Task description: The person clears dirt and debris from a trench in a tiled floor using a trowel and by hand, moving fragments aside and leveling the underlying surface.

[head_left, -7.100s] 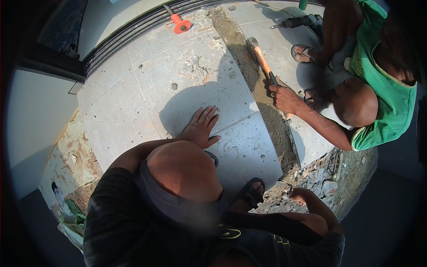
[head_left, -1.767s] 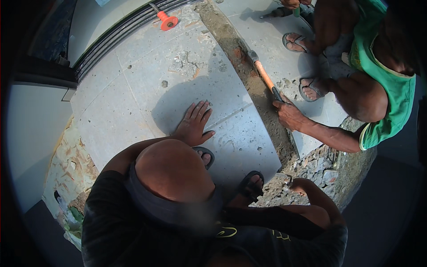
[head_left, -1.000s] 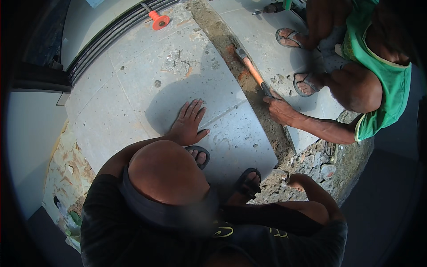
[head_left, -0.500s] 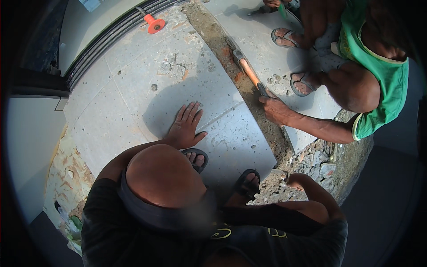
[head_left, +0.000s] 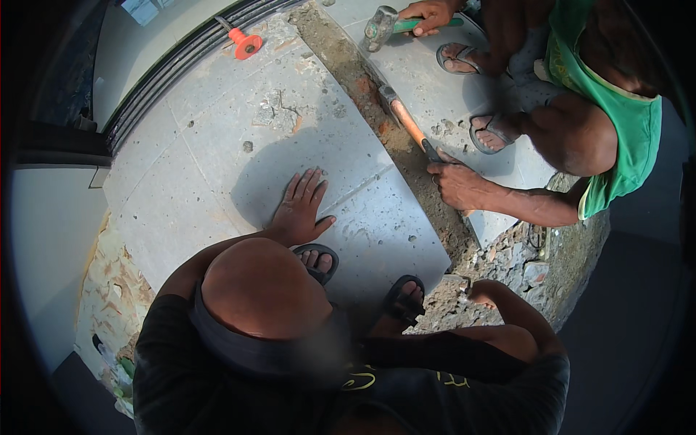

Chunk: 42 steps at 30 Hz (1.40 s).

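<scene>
My left hand [head_left: 299,209] lies flat on the grey floor tiles [head_left: 196,152], fingers spread, holding nothing. At the lower right, my right hand [head_left: 486,293] is closed around a small metal tool [head_left: 465,285] over broken rubble; its exact kind is too small to tell. Across from me, a person in a green top grips a wooden-handled hammer [head_left: 411,125] whose head rests at the edge of the dirt channel [head_left: 406,163]. That person's other hand [head_left: 429,16] holds a green-handled hammer [head_left: 382,29] above the tiles.
A chisel with an orange-red hand guard [head_left: 248,46] lies by the dark door track [head_left: 181,61]. A chipped patch of tile [head_left: 277,110] and scattered crumbs mark the floor. Broken concrete [head_left: 522,261] edges the right side. My sandalled foot [head_left: 317,261] is beside my left hand.
The other person's green-handled hammer has swung left into fuller view near the channel. The wooden-handled hammer stays nearly in place. My hands have not visibly moved.
</scene>
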### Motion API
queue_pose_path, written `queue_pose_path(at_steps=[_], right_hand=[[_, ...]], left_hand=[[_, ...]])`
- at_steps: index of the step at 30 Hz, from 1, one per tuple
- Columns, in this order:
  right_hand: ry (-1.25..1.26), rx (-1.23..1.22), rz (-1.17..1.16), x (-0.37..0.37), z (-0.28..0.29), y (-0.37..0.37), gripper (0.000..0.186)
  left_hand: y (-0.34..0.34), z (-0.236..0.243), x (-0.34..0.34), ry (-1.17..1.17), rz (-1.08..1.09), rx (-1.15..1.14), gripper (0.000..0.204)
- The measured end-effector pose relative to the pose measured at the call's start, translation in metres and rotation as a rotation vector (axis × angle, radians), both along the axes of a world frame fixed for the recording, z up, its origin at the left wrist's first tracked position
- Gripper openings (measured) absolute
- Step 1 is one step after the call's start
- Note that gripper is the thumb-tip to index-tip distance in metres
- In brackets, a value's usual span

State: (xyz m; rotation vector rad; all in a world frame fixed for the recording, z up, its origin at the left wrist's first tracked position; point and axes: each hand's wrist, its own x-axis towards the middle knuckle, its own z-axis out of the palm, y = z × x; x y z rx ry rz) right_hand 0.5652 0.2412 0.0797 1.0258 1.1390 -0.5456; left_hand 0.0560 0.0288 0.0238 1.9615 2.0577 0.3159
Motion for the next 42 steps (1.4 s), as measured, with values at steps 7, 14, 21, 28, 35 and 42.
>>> queue_pose_path(at_steps=[7, 14, 21, 28, 35, 42], right_hand=[[0.027, -0.027, 0.018, -0.01, 0.009, -0.001, 0.035], [0.013, -0.023, 0.014, -0.012, 0.009, -0.002, 0.035], [0.006, -0.02, -0.013, 0.001, 0.001, 0.0, 0.035], [0.048, -0.052, 0.027, -0.01, 0.012, -0.001, 0.041], [0.045, -0.052, 0.013, -0.013, 0.012, -0.001, 0.04], [0.026, -0.073, 0.039, -0.006, 0.006, -0.001, 0.038]], left_hand=[[-0.001, 0.0, 0.0, 0.015, -0.005, -0.003, 0.083], [-0.002, 0.002, 0.0, 0.016, -0.001, 0.001, 0.082], [0.001, 0.001, 0.001, -0.002, 0.006, 0.016, 0.081], [0.0, 0.0, 0.001, 0.006, 0.009, 0.033, 0.08], [0.0, 0.003, 0.001, 0.015, 0.004, 0.011, 0.081], [0.0, 0.002, 0.001, 0.021, 0.002, -0.006, 0.083]])
